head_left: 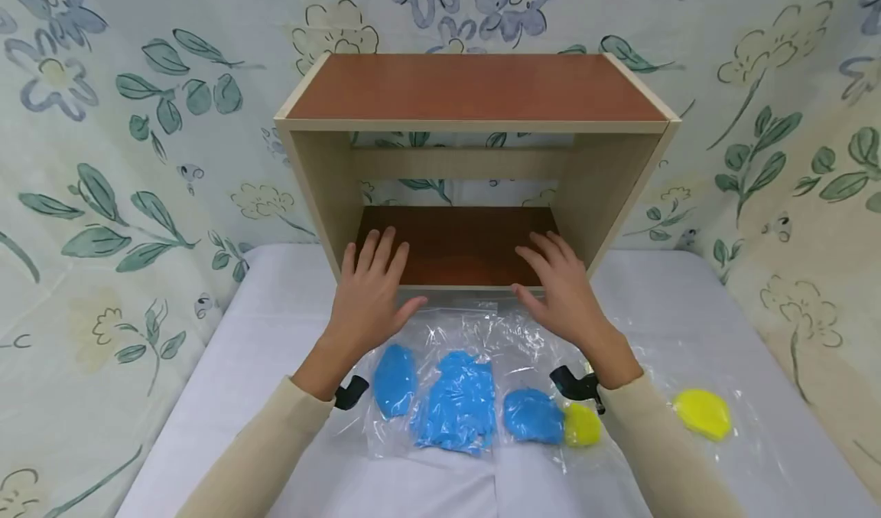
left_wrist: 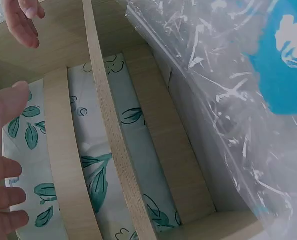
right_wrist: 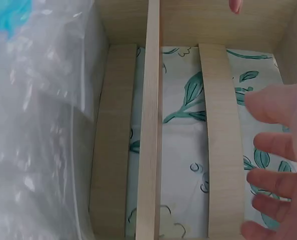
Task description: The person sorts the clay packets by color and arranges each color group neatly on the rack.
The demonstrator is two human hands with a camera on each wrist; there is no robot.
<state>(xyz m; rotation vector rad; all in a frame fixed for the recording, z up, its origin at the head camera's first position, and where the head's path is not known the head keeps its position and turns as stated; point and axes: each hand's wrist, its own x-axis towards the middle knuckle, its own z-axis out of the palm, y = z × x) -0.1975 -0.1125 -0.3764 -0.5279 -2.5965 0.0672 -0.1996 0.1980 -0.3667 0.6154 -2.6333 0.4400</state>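
Note:
A small wooden shelf unit [head_left: 475, 126] with pale edges and reddish-brown boards stands upright on the table. My left hand [head_left: 372, 300] is at the left of its front opening, fingers extended and thumb spread. At the right of the opening my right hand [head_left: 563, 296] is held much the same way, palm down. Neither hand holds anything. In the wrist views the hands appear above the lower board's front edge [left_wrist: 111, 110]; whether they touch the unit I cannot tell. Clear plastic bags [head_left: 457, 320] with soft-looking blue pieces [head_left: 457, 403] lie between the forearms, in front of the unit.
A yellow piece [head_left: 581, 425] lies beside the right wrist, another yellow piece [head_left: 703, 414] in clear plastic farther right. White cloth [head_left: 289, 288] covers the table. Flower-printed fabric [head_left: 124, 197] hangs behind and at both sides. Pale crosspieces [right_wrist: 222, 150] span the unit's back.

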